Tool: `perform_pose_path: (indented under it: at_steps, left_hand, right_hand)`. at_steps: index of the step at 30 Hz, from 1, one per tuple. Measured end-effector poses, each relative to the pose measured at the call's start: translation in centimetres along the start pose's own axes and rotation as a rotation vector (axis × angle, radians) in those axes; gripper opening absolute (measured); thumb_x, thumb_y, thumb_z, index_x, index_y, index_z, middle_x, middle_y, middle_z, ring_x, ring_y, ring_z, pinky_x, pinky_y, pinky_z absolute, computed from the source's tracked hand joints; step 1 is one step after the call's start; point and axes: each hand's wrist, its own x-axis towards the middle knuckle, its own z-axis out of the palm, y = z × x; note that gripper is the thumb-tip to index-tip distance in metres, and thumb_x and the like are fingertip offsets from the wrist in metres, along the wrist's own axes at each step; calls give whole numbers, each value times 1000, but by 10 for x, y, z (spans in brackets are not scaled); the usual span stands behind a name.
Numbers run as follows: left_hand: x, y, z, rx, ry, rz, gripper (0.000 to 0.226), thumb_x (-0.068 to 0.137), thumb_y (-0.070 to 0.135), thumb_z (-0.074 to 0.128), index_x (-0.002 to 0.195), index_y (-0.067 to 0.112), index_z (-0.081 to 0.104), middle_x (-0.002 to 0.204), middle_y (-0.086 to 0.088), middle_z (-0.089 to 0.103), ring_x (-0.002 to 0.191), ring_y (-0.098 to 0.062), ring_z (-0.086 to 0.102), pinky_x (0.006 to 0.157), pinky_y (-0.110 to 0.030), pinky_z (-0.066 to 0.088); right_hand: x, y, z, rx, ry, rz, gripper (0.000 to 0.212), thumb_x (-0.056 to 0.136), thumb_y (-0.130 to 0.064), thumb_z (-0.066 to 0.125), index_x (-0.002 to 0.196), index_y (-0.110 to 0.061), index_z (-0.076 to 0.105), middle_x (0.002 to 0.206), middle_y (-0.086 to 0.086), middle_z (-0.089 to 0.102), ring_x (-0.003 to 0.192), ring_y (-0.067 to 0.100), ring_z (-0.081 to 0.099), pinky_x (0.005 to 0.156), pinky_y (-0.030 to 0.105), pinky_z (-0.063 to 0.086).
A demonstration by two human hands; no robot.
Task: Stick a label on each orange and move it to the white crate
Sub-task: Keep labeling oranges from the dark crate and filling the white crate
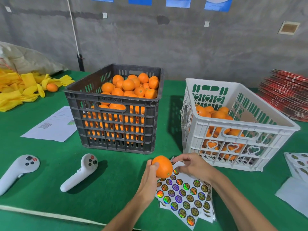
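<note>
My left hand (150, 174) grips an orange (162, 166) just above the green table, over the top corner of a sheet of round holographic labels (185, 195). My right hand (191, 165) hovers beside the orange with curled fingers pinching at the sheet's upper edge; whether a label is between the fingertips is hidden. The white crate (236, 129), partly filled with oranges, stands right behind my right hand. A dark grey crate (115, 110) heaped with oranges sits at centre.
Two white handheld controllers (78, 172) (18, 170) lie at the left front. A printed paper (53, 124) lies left of the dark crate. Yellow foam nets and a loose orange (52, 87) are at far left. More label sheets (298, 165) and red cartons (286, 94) sit right.
</note>
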Motion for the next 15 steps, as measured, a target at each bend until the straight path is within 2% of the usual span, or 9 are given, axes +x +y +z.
perform_pose_path:
  at_steps: [3, 5, 7, 9, 10, 11, 12, 14, 15]
  left_hand:
    - [-1, 1, 1, 10, -2, 8, 113, 64, 84, 38, 164, 39, 9, 150, -9, 45, 121, -15, 60, 106, -40, 32]
    - [-2, 1, 0, 15, -5, 10, 112, 65, 84, 37, 164, 39, 11, 152, -9, 44, 128, -20, 58, 109, -42, 32]
    - [-2, 0, 0, 12, -4, 0, 110, 66, 83, 37, 164, 40, 12, 154, -10, 43, 132, -23, 56, 117, -48, 31]
    - [-2, 1, 1, 11, -5, -4, 109, 66, 83, 37, 163, 40, 15, 154, -10, 43, 133, -23, 55, 121, -53, 30]
    - [-3, 1, 1, 12, -7, -6, 109, 66, 83, 37, 163, 41, 12, 154, -9, 43, 134, -23, 54, 121, -53, 30]
    - [-3, 2, 1, 10, -7, -10, 110, 65, 82, 38, 164, 41, 10, 155, -8, 42, 135, -24, 54, 121, -52, 30]
    - [-3, 2, 0, 6, -4, -13, 111, 65, 82, 38, 164, 41, 9, 156, -8, 41, 135, -24, 53, 122, -52, 30]
    - [-3, 2, 0, 3, -1, -14, 110, 66, 81, 39, 164, 41, 10, 158, -8, 40, 136, -24, 53, 122, -55, 30]
    - [-3, 1, 0, 9, -6, -13, 109, 67, 82, 38, 164, 41, 9, 158, -8, 39, 136, -23, 53, 123, -55, 30]
  right_hand:
    - [2, -1, -2, 24, -18, 57, 31, 87, -1, 76, 113, -18, 73, 138, 1, 61, 110, -6, 59, 103, 20, 41]
    - [4, -4, -3, -18, -21, 76, 30, 85, -7, 80, 111, -23, 74, 140, 3, 62, 110, -5, 61, 106, 28, 40]
    - [7, -5, -4, -90, -19, 78, 26, 85, -17, 82, 108, -26, 76, 132, 3, 67, 101, 2, 68, 103, 32, 47]
    - [9, -5, -7, -159, -29, 67, 22, 86, -26, 82, 108, -29, 78, 114, -12, 74, 104, 12, 68, 104, 36, 50]
    - [10, -5, -8, -178, -53, 56, 20, 87, -29, 81, 106, -33, 79, 102, -23, 73, 98, 6, 67, 101, 34, 50]
    - [10, -4, -8, -188, -70, 44, 18, 87, -32, 81, 104, -37, 79, 96, -25, 73, 93, 3, 66, 99, 32, 50]
    - [11, -3, -9, -190, -67, 29, 18, 87, -32, 81, 104, -38, 79, 101, -14, 77, 96, 8, 69, 103, 35, 49]
    - [12, 0, -9, -176, -48, -9, 23, 87, -28, 81, 109, -35, 78, 115, 20, 71, 108, 26, 68, 111, 39, 45]
    - [13, 1, -9, -172, -47, -31, 24, 87, -25, 81, 109, -34, 78, 111, 24, 70, 104, 26, 69, 109, 37, 46]
